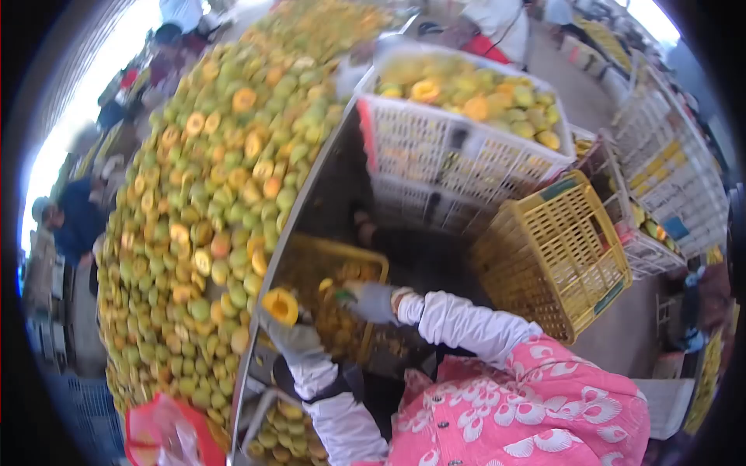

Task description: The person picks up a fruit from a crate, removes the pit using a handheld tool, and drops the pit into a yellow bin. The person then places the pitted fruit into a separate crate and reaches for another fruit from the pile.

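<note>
My left hand [294,339], in a grey glove, is closed around a cut yellow peach half [280,307] at the metal edge of the table. The hollow in the peach's orange flesh faces up. To its right, my right hand [373,302], also gloved, has its fingers curled in; a bit of green shows at the fingertips, too small and blurred to name. A small orange piece [325,285] appears just beyond those fingers. Below both hands stands a yellow crate [342,247] with fruit pieces in it.
A long table heaped with peaches [210,233] fills the left, bounded by a metal edge [309,182]. A full white crate [458,144] stands ahead; an upended yellow crate [571,248] is at right. A red bag [172,431] lies lower left. Other people work around.
</note>
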The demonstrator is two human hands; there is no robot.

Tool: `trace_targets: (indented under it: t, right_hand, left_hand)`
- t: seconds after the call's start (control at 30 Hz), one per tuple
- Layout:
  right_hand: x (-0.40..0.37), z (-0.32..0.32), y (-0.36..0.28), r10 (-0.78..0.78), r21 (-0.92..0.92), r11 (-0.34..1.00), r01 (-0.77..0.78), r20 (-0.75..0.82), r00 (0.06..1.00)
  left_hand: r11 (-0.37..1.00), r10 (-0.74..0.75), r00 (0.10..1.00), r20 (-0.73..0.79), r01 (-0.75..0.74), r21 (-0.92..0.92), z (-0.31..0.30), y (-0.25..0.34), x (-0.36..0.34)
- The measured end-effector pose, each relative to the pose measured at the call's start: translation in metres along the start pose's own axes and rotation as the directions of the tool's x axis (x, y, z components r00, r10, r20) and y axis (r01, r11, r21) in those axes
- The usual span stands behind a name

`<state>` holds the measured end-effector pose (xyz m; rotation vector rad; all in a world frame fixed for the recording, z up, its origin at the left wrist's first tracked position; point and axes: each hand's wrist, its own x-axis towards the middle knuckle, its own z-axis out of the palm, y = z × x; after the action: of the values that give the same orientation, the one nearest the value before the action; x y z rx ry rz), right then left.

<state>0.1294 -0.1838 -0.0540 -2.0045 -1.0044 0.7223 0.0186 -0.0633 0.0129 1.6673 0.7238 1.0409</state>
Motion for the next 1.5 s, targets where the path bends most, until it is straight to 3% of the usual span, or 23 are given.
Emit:
trace_targets:
  t: [0.03, 0.07, 0.1, 0.17, 0.2, 0.27, 0.3, 0.43, 0.47, 0.6, 0.67, 0.77, 0.83, 0.9, 0.93, 0.97, 1.07, 1.2, 1.23, 1.3, 1.37, 1.43, 1.5]
  right_hand:
    - [-0.008, -0.011, -0.019, 0.095, 0.161, 0.982, -0.094, 0.002, 0.995]
    - [-0.007, -0.01, -0.021, 0.152, 0.231, 0.96, -0.158, 0.043, 0.987]
    - [-0.022, -0.027, -0.056, 0.185, 0.394, 0.899, -0.191, 0.054, 0.981]
    - [-0.031, -0.03, -0.073, 0.08, 0.374, 0.924, -0.077, 0.006, 0.997]
    - [-0.035, -0.025, -0.072, 0.076, 0.371, 0.925, -0.077, 0.017, 0.997]
    - [-0.036, -0.017, -0.073, -0.173, 0.236, 0.946, 0.222, -0.209, 0.962]
    - [-0.038, -0.016, -0.073, -0.178, 0.237, 0.945, 0.226, -0.208, 0.962]
    - [-0.046, -0.017, -0.077, -0.163, 0.037, 0.984, 0.175, -0.214, 0.963]
    - [-0.048, -0.018, -0.08, -0.121, -0.025, 0.993, 0.119, -0.209, 0.97]
    - [-0.056, -0.016, -0.087, -0.152, -0.118, 0.985, 0.129, -0.218, 0.964]
    - [-0.055, -0.007, -0.08, -0.269, -0.284, 0.941, 0.187, -0.286, 0.92]
    - [-0.05, 0.001, -0.069, -0.287, -0.407, 0.896, 0.178, -0.224, 0.931]
    - [-0.042, 0.018, -0.055, -0.309, -0.452, 0.873, 0.183, -0.221, 0.925]
    - [-0.028, 0.033, -0.056, -0.352, -0.483, 0.85, 0.212, -0.221, 0.909]
    - [-0.023, 0.037, -0.058, -0.303, -0.502, 0.849, 0.166, -0.204, 0.931]
    - [-0.021, 0.039, -0.063, -0.248, -0.522, 0.845, 0.118, -0.186, 0.951]
    - [-0.004, 0.038, -0.062, -0.124, -0.515, 0.857, 0.032, -0.145, 0.982]
    - [0.018, 0.027, -0.02, 0.118, -0.482, 0.861, -0.163, -0.122, 0.985]
    - [0.019, 0.028, -0.002, 0.112, -0.49, 0.859, -0.149, -0.106, 0.988]
    - [0.012, 0.039, 0.026, -0.028, -0.485, 0.868, -0.107, -0.263, 0.964]
    - [-0.005, 0.026, 0.01, 0.131, -0.466, 0.862, -0.201, -0.178, 0.975]
    - [-0.015, 0.026, 0.03, 0.101, -0.47, 0.868, -0.159, -0.146, 0.984]
    - [-0.021, 0.029, 0.064, -0.009, -0.526, 0.85, -0.036, -0.083, 0.996]
  left_hand:
    - [0.999, 0.001, 0.994, -0.106, -0.007, -0.051, 0.0, -0.002, -0.004]
    - [0.903, -0.309, 0.951, 0.0, 0.294, -0.314, -0.01, 0.005, 0.0]
    - [0.646, -0.531, 0.828, 0.18, 0.532, -0.547, -0.011, 0.014, 0.005]
    - [0.728, -0.509, 0.848, 0.148, 0.516, -0.451, -0.008, 0.021, -0.003]
    - [0.688, -0.493, 0.849, 0.192, 0.515, -0.511, -0.009, 0.015, -0.005]
    - [0.682, -0.502, 0.844, 0.19, 0.522, -0.512, -0.005, 0.03, -0.012]
    - [0.673, -0.518, 0.832, 0.197, 0.539, -0.506, -0.005, 0.035, -0.016]
    - [0.809, -0.342, 0.916, 0.207, 0.4, -0.431, -0.007, 0.02, -0.027]
    - [0.72, -0.417, 0.884, 0.21, 0.462, -0.518, -0.007, 0.028, -0.03]
    - [0.667, -0.449, 0.861, 0.24, 0.502, -0.551, -0.011, 0.019, -0.036]
    - [0.832, -0.325, 0.937, 0.125, 0.347, -0.434, -0.011, 0.01, -0.038]
    - [0.919, -0.233, 0.966, 0.114, 0.258, -0.299, -0.018, -0.002, -0.046]
    - [0.96, -0.165, 0.986, 0.015, 0.164, -0.227, -0.015, -0.006, -0.044]
    - [0.811, -0.467, 0.884, -0.007, 0.426, -0.401, -0.015, 0.005, -0.044]
    - [0.765, -0.538, 0.84, -0.076, 0.448, -0.462, -0.012, -0.001, -0.04]
    - [0.697, -0.571, 0.821, -0.033, 0.463, -0.548, -0.016, -0.001, -0.037]
    - [0.618, -0.679, 0.733, -0.025, 0.553, -0.559, -0.021, -0.005, -0.033]
    - [0.581, -0.675, 0.735, 0.066, 0.584, -0.567, -0.027, 0.005, -0.039]
    - [0.579, -0.68, 0.731, 0.051, 0.578, -0.575, -0.032, 0.012, -0.041]
    - [0.521, -0.613, 0.782, 0.115, 0.509, -0.685, -0.055, 0.03, -0.047]
    - [0.514, -0.526, 0.841, 0.128, 0.434, -0.739, -0.09, 0.031, -0.058]
    - [0.564, -0.442, 0.895, 0.06, 0.329, -0.757, -0.141, 0.032, -0.078]
    - [0.599, -0.42, 0.892, -0.167, 0.134, -0.789, -0.191, 0.02, -0.103]
